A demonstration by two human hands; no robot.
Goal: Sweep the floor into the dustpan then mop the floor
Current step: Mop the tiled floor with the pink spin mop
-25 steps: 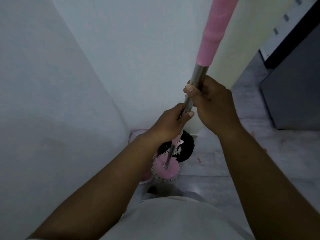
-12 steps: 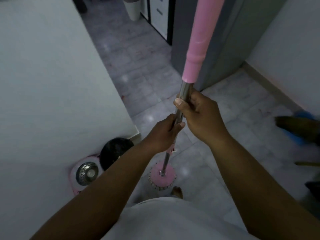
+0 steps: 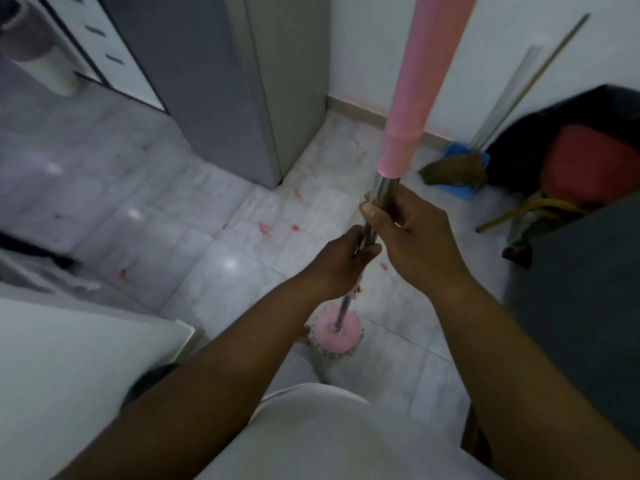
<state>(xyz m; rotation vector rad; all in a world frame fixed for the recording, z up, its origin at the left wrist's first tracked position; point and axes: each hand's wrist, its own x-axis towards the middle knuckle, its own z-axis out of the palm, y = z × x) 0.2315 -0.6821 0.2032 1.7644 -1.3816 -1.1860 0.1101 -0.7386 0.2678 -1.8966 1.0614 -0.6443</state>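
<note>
Mop shaft (image 3: 382, 188) of bare steel runs almost straight up through the middle of my view, and its pink sleeve (image 3: 419, 81) is cut off by the top edge. Both grips are closed round the steel just below the sleeve: the right grip (image 3: 412, 237) sits higher, and the left grip (image 3: 341, 265) sits directly under it, touching it. The left grip hides a stretch of the shaft, and a small pink fitting peeks out beneath it; I cannot make out what it is.

The round pink mop head (image 3: 336, 334), fringed with pale strands, is low down over the pale tiled floor (image 3: 207, 258), close to the person's body. I cannot tell whether it rests on the tiles. Red flecks (image 3: 265, 228) lie scattered between the mop and the corner of a grey cabinet (image 3: 214, 81).

By the far wall, a brown broom head (image 3: 457, 169) lies on a blue dustpan (image 3: 465, 194) and covers most of it. Just beside them a dark bag (image 3: 519, 147) holds something red (image 3: 588, 161), too blurred to name. A dark grey panel (image 3: 588, 306) blocks the right side and a white surface (image 3: 69, 368) blocks the lower left.
</note>
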